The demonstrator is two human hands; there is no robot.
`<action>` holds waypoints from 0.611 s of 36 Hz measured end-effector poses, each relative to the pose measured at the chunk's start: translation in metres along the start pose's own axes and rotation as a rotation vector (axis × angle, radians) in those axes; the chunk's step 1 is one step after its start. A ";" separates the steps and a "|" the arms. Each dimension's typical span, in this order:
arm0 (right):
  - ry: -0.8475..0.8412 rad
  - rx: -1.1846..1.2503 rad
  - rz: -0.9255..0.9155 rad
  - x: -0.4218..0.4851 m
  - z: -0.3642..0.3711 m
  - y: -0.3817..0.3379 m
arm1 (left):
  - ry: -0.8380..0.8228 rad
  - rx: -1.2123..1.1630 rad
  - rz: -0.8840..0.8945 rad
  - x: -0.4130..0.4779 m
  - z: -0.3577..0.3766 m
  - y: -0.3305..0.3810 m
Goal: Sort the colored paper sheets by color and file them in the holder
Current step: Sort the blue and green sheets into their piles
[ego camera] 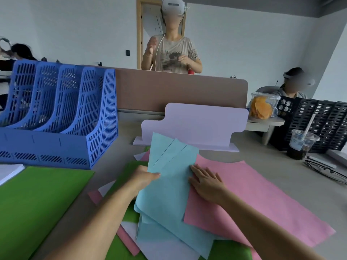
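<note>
A fanned bunch of light blue sheets point(169, 177) lies in the middle of the desk over a mixed pile of pink, white and green paper. My left hand point(144, 175) pinches their left edge, thumb on top. My right hand point(204, 182) rests flat, fingers straight, on a large pink sheet point(262, 199) at the blue sheets' right edge. A green sheet stack point(37, 203) lies at the left. The blue perforated file holder point(56, 117) with several slots stands at the back left.
A white bookend-shaped stand point(197, 124) stands behind the pile. White paper point(9, 171) sits at the far left. At the right are a black crate point(319, 124), an iced drink cup point(300, 145), a snack jar point(262, 106) and glasses point(326, 169). People sit and stand beyond the partition.
</note>
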State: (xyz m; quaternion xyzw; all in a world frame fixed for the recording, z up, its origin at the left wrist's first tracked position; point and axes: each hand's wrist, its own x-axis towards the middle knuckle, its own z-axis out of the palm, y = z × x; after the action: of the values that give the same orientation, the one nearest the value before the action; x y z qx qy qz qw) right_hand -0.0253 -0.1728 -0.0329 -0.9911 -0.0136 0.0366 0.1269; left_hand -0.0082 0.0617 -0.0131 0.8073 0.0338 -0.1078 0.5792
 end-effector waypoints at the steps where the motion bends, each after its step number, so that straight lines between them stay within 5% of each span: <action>1: 0.002 0.005 0.018 -0.001 -0.002 0.006 | 0.035 -0.011 0.005 0.000 -0.002 -0.001; 15: -0.060 0.106 0.218 -0.020 -0.036 0.064 | 0.167 -0.086 0.198 -0.021 -0.057 0.027; 18: 0.038 0.525 0.073 -0.027 -0.051 0.034 | 0.206 -0.123 0.258 -0.030 -0.070 0.033; 22: -0.071 1.219 -0.172 -0.035 -0.072 -0.012 | 0.222 -0.182 0.341 -0.041 -0.075 0.035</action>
State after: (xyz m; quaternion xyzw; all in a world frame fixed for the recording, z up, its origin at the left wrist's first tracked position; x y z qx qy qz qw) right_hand -0.0553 -0.1801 0.0424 -0.7337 -0.0742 0.0604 0.6727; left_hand -0.0320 0.1237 0.0511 0.7526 -0.0302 0.0850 0.6522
